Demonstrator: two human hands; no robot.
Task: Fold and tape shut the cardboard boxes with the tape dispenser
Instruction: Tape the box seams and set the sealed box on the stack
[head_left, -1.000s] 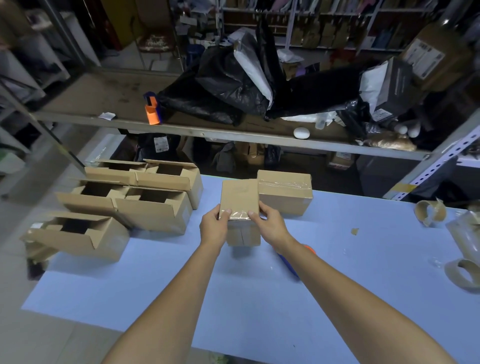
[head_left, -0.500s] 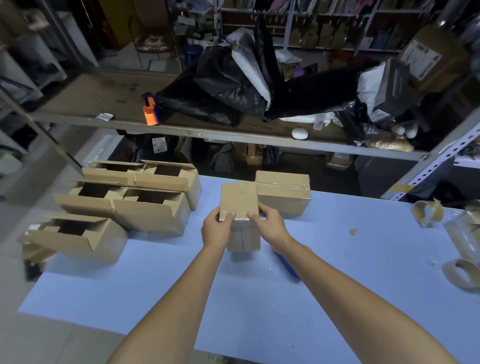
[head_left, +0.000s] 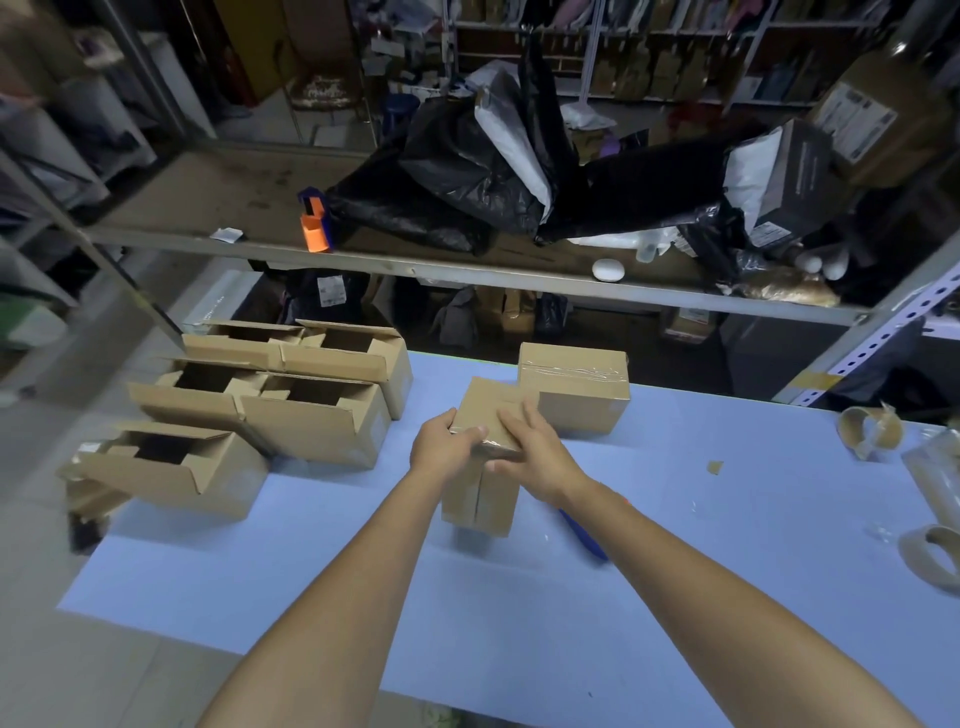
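Worktop: its near half was bare blue surface, which gave us room to turn a box over.
Box in hand: we held it tipped up above the worktop, its near face showing an untaped seam; we judged it was being turned so that face could be taped next.
Left hand: our fingers were curled over the box's upper left edge, thumb on top, closed firmly on the cardboard to steady it.
Right hand: it lay spread over the top face, pressing down a strip of clear tape; the fingers were mostly flat, with the thumb tucked against the box's near side.
Tape dispenser: only its blue end showed from under our right forearm, lying on the worktop just beside the box, kept within reach.
Sealed box: it sat just behind the held one, taped across the top, set aside as finished.
Open boxes: these were grouped at the left, flaps up, apparently waiting their turn.
Spent tape cores: these lay at the right edge, well apart from the work.
Shelf: beyond the worktop, it carried an orange dispenser and black bags.
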